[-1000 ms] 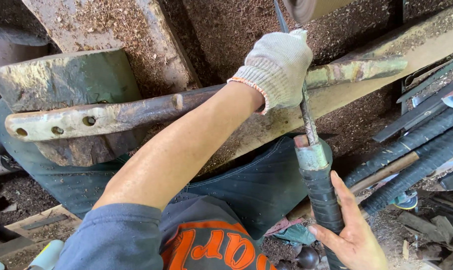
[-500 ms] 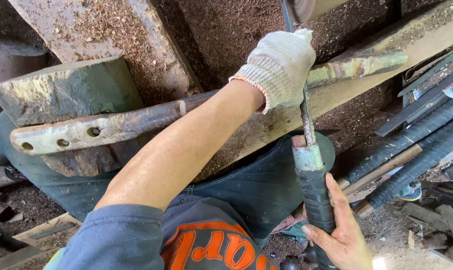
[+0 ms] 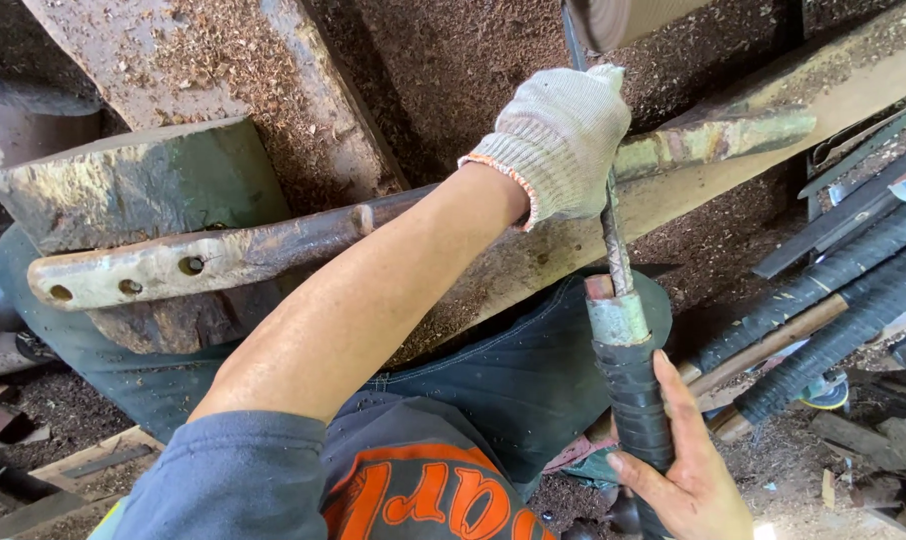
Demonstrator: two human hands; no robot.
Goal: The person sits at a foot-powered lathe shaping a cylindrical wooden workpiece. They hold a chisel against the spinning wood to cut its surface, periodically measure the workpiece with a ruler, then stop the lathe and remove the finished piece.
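Rusty steel everywhere here. The person's gloved left hand (image 3: 561, 140) is wrapping tight around a long iron bar (image 3: 273, 245), fingers fully closed on it, pinning it down across a thick wooden beam (image 3: 733, 160) that is running up toward the far right. The bare right hand (image 3: 688, 470) is gripping the black-taped handle (image 3: 633, 400) of a thin twisted metal tool (image 3: 616, 240), fingers curled around the near end, with the shaft standing nearly upright just beside the glove.

Judging by the setup, doing this well probably means keeping the bar pressed flat so it isn't rolling on the beam, and keeping the tool's shaft steady and close to the glove without the knuckles getting in its way.

The bar itself is looking pretty worn: its flattened left end is showing three holes and pale, flaking paint, its middle is going dark brown, and its far right end is turning greenish. It is lying across a greenish block (image 3: 133, 185) on the left, with sawdust covering the ground around it.
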